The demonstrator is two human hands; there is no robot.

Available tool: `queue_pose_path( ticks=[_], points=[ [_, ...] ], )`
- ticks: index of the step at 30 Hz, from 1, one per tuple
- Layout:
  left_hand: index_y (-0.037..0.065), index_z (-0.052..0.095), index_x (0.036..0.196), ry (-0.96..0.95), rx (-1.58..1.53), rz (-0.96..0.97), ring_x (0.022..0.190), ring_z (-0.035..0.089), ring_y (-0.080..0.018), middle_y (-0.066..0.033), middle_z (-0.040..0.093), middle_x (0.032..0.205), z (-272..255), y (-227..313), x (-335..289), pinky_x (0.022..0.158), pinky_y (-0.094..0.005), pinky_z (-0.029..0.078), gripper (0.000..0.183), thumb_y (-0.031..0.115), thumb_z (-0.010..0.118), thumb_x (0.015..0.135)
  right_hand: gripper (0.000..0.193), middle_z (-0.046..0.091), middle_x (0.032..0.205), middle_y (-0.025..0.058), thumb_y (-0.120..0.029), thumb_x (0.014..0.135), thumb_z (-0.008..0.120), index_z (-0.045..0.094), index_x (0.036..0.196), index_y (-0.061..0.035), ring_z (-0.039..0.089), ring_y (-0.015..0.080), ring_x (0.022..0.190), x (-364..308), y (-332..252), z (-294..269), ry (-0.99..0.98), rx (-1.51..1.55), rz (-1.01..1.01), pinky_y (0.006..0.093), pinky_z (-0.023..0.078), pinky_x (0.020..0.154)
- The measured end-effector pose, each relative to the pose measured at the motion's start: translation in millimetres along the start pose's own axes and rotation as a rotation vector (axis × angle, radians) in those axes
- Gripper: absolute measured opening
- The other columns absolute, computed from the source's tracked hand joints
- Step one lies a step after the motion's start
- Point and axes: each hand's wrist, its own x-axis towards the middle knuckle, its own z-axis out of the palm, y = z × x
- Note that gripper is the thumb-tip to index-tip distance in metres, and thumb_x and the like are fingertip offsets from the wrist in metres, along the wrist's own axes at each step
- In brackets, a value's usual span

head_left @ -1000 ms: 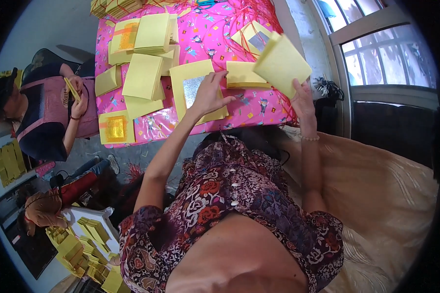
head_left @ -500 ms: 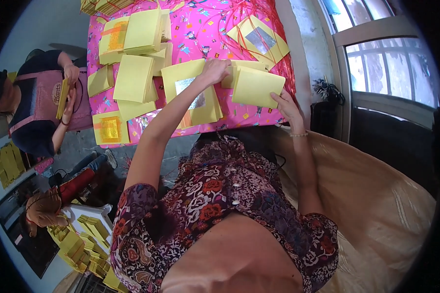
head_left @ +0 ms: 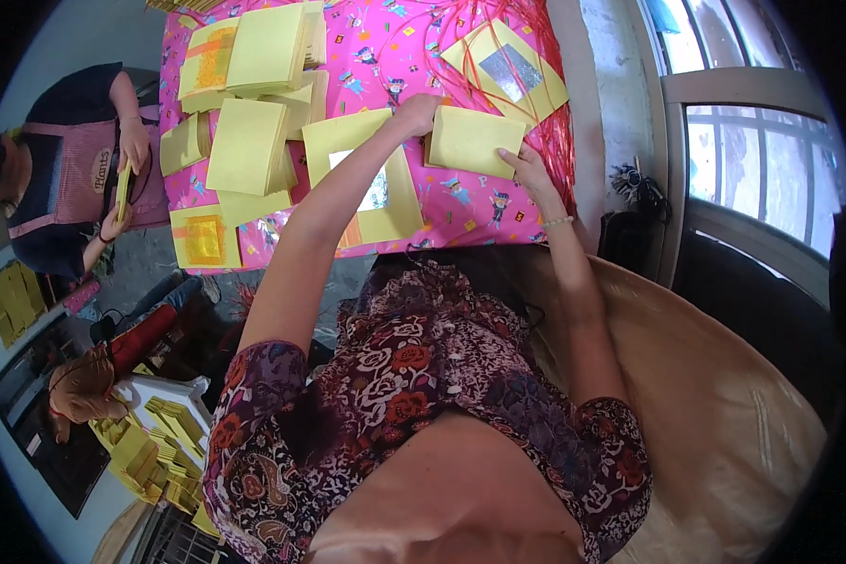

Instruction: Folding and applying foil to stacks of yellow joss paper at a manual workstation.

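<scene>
Pinches a yellow packet (head_left: pixel 477 139) at its right edge in the right grip (head_left: pixel 533 171), with the thumb on top and the other fingers mostly hidden underneath. Holds the left grip (head_left: pixel 417 116) at the packet's upper left corner, with the fingertips out of sight; cannot tell whether pinching there or merely touching. Has the packet between both grips, over the near part of a pink surface (head_left: pixel 461 222).

Crosses the left forearm over yellow sheets (head_left: pixel 397 209) with a silver square (head_left: pixel 377 189), just below and left of the left grip. Has a silver-marked paper (head_left: pixel 509 72) beyond the right grip, crossed by red strings (head_left: pixel 562 117). Farther left of the left grip, has several yellow stacks (head_left: pixel 246 146), two of them marked in orange.

Wears a bracelet (head_left: pixel 557 221) just behind the right grip and a floral blouse (head_left: pixel 409 395). Well left of both grips, has a co-worker (head_left: pixel 70 174) in view, with a thin packet (head_left: pixel 122 193) in hand. Well right of the right grip, has a window (head_left: pixel 757 174) in view.
</scene>
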Motion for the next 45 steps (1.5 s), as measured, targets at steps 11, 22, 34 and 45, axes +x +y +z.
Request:
queue_pose_path(
  ticks=[11, 22, 34, 45],
  points=[
    [0.001, 0.062, 0.113, 0.003, -0.104, -0.247, 0.099, 0.064, -0.0321, -0.0194, 0.066, 0.103, 5, -25, 8, 0.085, -0.0392, 0.052, 0.039, 0.002, 0.055, 0.075, 0.029, 0.069, 0.104, 0.0110, -0.004, 0.087, 0.067, 0.063, 0.115, 0.0032, 0.067, 0.0154, 0.087, 14, -3, 15, 0.082, -0.013, 0.024, 0.0274, 0.055, 0.077],
    [-0.003, 0.053, 0.120, -0.260, -0.442, -0.445, 0.092, 0.063, -0.0226, -0.0151, 0.061, 0.107, -12, -2, 11, 0.068, -0.0341, 0.055, 0.050, 0.023, 0.065, 0.079, 0.029, 0.069, 0.102, 0.0116, -0.005, 0.086, 0.068, 0.063, 0.114, 0.0032, 0.068, 0.0162, 0.084, 17, -4, 15, 0.111, -0.011, 0.091, 0.0272, 0.056, 0.072],
    [0.001, 0.032, 0.134, 0.040, -0.065, -0.369, 0.116, 0.054, -0.0433, -0.0329, 0.036, 0.134, 23, 15, 0, 0.094, -0.0439, 0.050, 0.084, 0.021, 0.082, 0.070, 0.034, 0.069, 0.095, 0.0137, -0.013, 0.078, 0.076, 0.065, 0.106, 0.0026, 0.068, 0.0252, 0.081, 13, -13, 26, 0.300, -0.601, -0.056, 0.0351, 0.054, 0.071],
    [0.000, 0.039, 0.130, 0.128, 0.083, -0.324, 0.108, 0.057, -0.0409, -0.0279, 0.043, 0.126, 22, 29, -11, 0.089, -0.0449, 0.052, 0.073, 0.022, 0.079, 0.073, 0.070, 0.048, 0.110, 0.0183, -0.023, 0.069, 0.082, 0.045, 0.126, -0.0101, 0.051, 0.0369, 0.102, -18, -13, 67, 0.372, -1.192, -0.418, 0.0453, 0.047, 0.084]
  ],
)
